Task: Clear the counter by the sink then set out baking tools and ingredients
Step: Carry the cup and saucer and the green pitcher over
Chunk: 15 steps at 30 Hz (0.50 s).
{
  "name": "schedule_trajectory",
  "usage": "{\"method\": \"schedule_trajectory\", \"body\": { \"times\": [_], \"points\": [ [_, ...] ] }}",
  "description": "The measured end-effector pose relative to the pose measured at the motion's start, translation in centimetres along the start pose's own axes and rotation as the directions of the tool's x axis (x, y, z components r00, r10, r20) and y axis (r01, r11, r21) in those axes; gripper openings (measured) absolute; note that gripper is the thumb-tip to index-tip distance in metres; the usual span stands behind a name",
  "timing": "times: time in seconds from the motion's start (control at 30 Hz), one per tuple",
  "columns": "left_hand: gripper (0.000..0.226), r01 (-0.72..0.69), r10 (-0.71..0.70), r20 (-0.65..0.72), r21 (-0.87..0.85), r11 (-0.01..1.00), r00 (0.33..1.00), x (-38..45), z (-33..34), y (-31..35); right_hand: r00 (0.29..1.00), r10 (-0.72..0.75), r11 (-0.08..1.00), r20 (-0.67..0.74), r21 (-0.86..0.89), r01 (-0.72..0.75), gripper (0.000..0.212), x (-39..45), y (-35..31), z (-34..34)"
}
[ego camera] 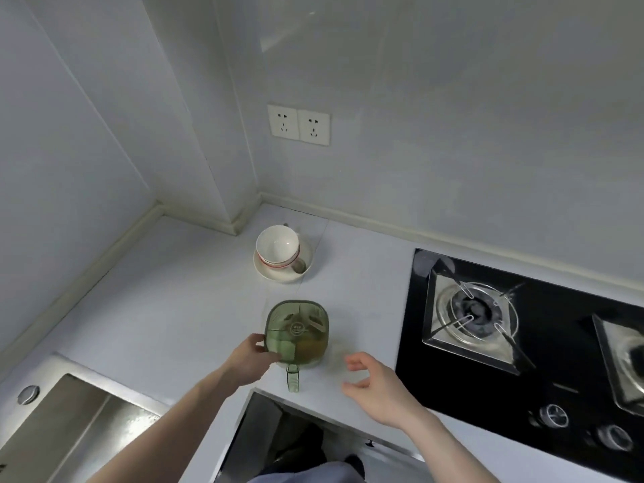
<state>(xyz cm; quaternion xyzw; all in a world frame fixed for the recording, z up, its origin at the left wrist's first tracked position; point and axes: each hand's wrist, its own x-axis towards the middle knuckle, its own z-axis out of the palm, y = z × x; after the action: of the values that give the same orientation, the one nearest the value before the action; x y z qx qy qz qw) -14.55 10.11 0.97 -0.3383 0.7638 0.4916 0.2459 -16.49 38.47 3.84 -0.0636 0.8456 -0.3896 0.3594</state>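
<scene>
The left hand has its fingers curled around the left side of the green seasoning box, which stands on the white bench between the sink and the black stove, while the right hand hovers just beside it with fingers spread loosely, holding nothing.

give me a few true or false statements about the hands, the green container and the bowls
1. The left hand holds the green container. True.
2. The right hand grips the container's handle. False: it hovers open beside the container, touching nothing.
3. The bowls sit stacked on a plate. True.
4. The container stands on the stove. False: it is on the counter, left of the stove.
5. The bowls are in the sink. False: they stand near the wall corner.
</scene>
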Motion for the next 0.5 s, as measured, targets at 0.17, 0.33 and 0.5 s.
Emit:
{"method": "schedule_trajectory", "body": {
  "times": [0.17,0.33,0.5],
  "points": [
    [0.042,0.018,-0.027,0.121,0.074,0.997,0.992,1.3,-0.2,1.0,0.996,0.077,0.996,-0.040,0.042,-0.076,0.048,1.3,0.5,1.4],
    [0.025,-0.096,0.023,0.330,0.209,0.973,0.944,2.6,0.2,1.9,0.986,0.147,0.987,-0.076,0.081,-0.140,0.051,2.7,0.7,2.3],
    [0.026,-0.132,0.040,0.326,0.265,0.955,0.944,5.0,-2.3,3.2,0.964,0.225,0.967,-0.142,0.152,-0.204,0.038,4.0,0.9,3.3]
  ]
}}
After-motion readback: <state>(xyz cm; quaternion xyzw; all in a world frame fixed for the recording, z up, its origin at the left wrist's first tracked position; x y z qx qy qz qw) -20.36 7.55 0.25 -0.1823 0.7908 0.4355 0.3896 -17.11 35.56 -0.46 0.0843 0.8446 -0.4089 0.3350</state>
